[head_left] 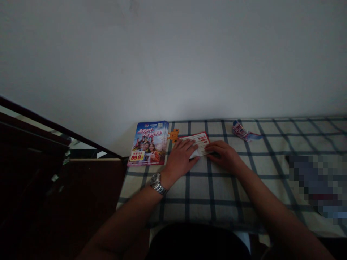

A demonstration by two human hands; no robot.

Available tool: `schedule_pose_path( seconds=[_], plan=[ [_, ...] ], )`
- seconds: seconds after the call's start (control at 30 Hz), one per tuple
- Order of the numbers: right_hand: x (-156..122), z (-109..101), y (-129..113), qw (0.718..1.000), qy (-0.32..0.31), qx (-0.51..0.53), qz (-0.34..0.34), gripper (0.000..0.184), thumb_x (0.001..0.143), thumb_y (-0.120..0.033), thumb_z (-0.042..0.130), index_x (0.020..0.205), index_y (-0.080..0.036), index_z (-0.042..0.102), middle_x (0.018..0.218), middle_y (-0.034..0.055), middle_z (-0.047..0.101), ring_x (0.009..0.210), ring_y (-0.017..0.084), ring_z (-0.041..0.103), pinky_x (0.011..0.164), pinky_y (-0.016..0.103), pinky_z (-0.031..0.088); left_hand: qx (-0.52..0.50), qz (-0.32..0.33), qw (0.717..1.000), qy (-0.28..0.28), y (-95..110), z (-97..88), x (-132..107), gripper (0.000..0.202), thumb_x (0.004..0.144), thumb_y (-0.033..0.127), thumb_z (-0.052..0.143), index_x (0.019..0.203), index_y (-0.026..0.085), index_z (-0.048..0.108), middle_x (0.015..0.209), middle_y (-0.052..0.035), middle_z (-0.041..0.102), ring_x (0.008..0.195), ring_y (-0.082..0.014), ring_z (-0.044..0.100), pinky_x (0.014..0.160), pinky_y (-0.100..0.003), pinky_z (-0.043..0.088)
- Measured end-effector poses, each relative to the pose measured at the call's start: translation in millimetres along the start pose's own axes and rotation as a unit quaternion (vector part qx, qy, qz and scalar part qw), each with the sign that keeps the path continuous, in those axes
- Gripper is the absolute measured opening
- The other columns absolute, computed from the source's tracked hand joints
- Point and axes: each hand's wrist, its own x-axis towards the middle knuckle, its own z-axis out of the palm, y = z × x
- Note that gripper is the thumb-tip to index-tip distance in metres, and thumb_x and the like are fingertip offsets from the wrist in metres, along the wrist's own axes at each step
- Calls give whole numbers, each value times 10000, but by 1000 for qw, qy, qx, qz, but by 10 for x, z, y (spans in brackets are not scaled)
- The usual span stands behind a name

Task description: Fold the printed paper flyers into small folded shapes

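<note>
A red and white leaflet (200, 141) lies on the checked cloth (217, 187), partly folded. My left hand (181, 159), with a metal watch at the wrist, lies flat on its left part, fingers stretched out. My right hand (223, 154) presses down on its right edge, fingers together and bent. A stack of colourful flyers (148, 142) with a 89.9 price tag lies just left of my left hand.
A small orange bear-shaped piece (173, 135) lies between the stack and the leaflet. A crumpled red, white and blue paper (244, 131) sits at the back by the white wall. Dark wooden furniture (67, 195) stands on the left. A blurred patch (317, 184) lies at right.
</note>
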Motion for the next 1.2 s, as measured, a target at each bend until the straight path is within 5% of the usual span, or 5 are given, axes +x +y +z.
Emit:
schedule_pose_path(
  seconds=[0.23,0.47,0.83,1.2],
  plan=[
    [-26,30,38,1000,22,11,-10,227,936,-213,731,1160,-249,742,1249,109,758,1170,290,718,999,496,608,-7,3,1000,7,-1,-4,6,398,1005,300,650,1393,211,642,1485,-89,603,1397,-279,521,1226,-487,418],
    [-23,36,23,1000,9,10,-14,206,948,-235,727,1152,-256,741,1214,100,775,1140,285,736,977,504,623,-18,3,1000,-2,-25,25,9,442,1004,426,669,1394,220,637,1472,-88,609,1350,-296,561,1195,-509,457],
    [-61,-68,103,997,-39,61,-6,327,929,-168,702,1242,-260,699,1287,86,754,1239,262,700,1071,477,584,-33,10,999,12,-52,56,16,336,1024,375,648,1303,189,676,1439,-102,636,1330,-275,586,1196,-486,471],
    [-39,-149,41,998,-27,44,22,145,987,-264,670,1119,-269,728,1098,59,798,1033,251,755,932,431,627,-66,53,996,-9,-75,50,-1,175,1045,315,608,1153,188,662,1511,-110,561,1433,-256,520,1214,-455,479]
  ],
)
